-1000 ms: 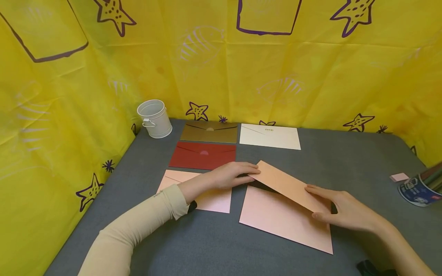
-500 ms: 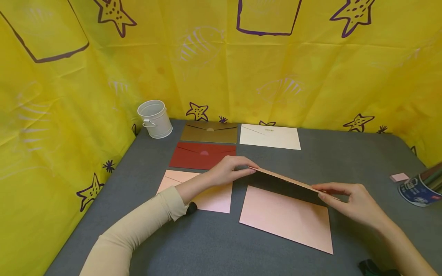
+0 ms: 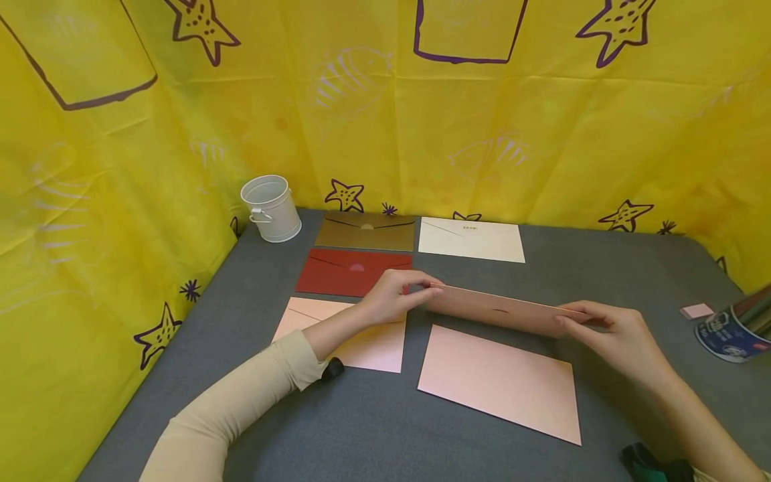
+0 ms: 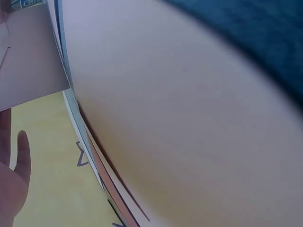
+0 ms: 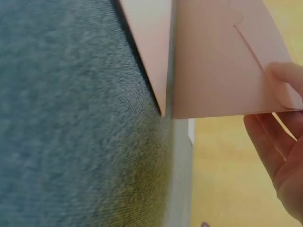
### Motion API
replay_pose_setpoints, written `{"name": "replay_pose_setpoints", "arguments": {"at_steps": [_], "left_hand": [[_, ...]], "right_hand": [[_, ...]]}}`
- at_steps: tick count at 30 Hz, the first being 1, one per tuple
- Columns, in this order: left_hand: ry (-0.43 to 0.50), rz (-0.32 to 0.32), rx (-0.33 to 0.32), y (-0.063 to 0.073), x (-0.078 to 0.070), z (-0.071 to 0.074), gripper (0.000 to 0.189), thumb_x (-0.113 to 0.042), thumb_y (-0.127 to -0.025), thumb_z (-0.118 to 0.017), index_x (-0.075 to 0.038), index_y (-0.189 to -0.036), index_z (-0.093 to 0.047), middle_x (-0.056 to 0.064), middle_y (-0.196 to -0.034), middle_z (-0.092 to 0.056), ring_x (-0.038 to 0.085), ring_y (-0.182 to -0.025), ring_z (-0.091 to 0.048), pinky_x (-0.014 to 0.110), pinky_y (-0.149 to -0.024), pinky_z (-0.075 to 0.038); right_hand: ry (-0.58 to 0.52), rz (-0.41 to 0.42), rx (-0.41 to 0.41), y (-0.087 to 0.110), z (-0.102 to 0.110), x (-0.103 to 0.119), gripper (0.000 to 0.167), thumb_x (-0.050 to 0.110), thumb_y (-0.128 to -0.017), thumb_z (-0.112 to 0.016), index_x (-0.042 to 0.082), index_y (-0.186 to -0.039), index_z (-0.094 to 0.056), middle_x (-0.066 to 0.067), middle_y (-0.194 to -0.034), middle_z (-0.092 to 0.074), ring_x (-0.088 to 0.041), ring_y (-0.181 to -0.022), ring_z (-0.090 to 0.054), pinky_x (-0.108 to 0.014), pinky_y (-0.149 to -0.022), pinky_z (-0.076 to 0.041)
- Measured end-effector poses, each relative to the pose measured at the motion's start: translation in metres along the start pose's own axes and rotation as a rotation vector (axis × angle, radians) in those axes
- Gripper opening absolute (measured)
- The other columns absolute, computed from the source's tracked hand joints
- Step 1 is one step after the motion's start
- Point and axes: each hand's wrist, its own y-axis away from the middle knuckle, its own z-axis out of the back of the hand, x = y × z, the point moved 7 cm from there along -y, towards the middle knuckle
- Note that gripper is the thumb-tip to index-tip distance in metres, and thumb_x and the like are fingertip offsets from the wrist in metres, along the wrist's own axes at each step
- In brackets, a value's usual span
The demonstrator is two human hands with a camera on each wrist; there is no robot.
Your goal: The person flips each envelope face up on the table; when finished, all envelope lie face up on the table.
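Note:
A peach-pink envelope (image 3: 496, 310) stands nearly upright on its long side, its flap side turned toward me. My left hand (image 3: 391, 294) pinches its left top corner. At the other end, my right hand (image 3: 620, 338) pinches the top corner; in the right wrist view the thumb lies over the flap of the envelope (image 5: 213, 71) and the other fingers are behind. Just in front lies a second pink envelope (image 3: 500, 385), plain side up. Beneath my left forearm a third pink envelope (image 3: 370, 351) lies flat, partly covered.
Behind my left hand lie a red envelope (image 3: 331, 271) and a gold-brown envelope (image 3: 343, 235). A white envelope (image 3: 472, 241) is at the back. A small white bucket (image 3: 277, 214) stands back left. At right are a blue tin (image 3: 725, 338) and a small pink block (image 3: 697, 310).
The held envelope has tilted up from facing away, past edge-on, so its flap side now faces me. Both hands kept their pinch; the right one moved slightly up and right.

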Motion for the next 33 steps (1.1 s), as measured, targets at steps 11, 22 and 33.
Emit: {"name": "replay_pose_setpoints", "arguments": {"at_steps": [11,22,33], "left_hand": [[-0.003,0.108,0.052,0.008,0.01,0.002,0.015,-0.012,-0.091,-0.069,-0.007,-0.104,-0.074,0.0,-0.096,-0.073,0.009,-0.09,-0.063,0.033,-0.081,-0.053],[-0.138,0.193,0.206,0.013,0.025,-0.006,0.012,-0.014,-0.093,-0.068,-0.01,-0.102,-0.074,-0.005,-0.09,-0.071,0.007,-0.08,-0.06,0.023,-0.075,-0.051],[-0.199,0.246,0.229,0.015,0.029,-0.01,0.01,-0.014,-0.092,-0.069,-0.012,-0.099,-0.075,-0.007,-0.088,-0.07,0.007,-0.078,-0.059,0.023,-0.074,-0.049]], "right_hand": [[-0.049,-0.09,0.057,-0.005,-0.002,-0.013,0.016,0.015,-0.087,-0.075,0.01,-0.103,-0.073,0.01,-0.09,-0.07,0.0,-0.078,-0.065,-0.015,-0.064,-0.052],[0.04,-0.077,0.187,-0.008,-0.009,-0.028,0.014,0.018,-0.085,-0.077,0.011,-0.098,-0.075,0.005,-0.089,-0.071,0.003,-0.079,-0.061,-0.015,-0.065,-0.051],[0.139,-0.14,0.288,-0.009,-0.021,-0.04,0.026,0.031,-0.085,-0.077,0.01,-0.1,-0.074,0.001,-0.09,-0.071,-0.007,-0.08,-0.062,-0.022,-0.068,-0.052]]}}
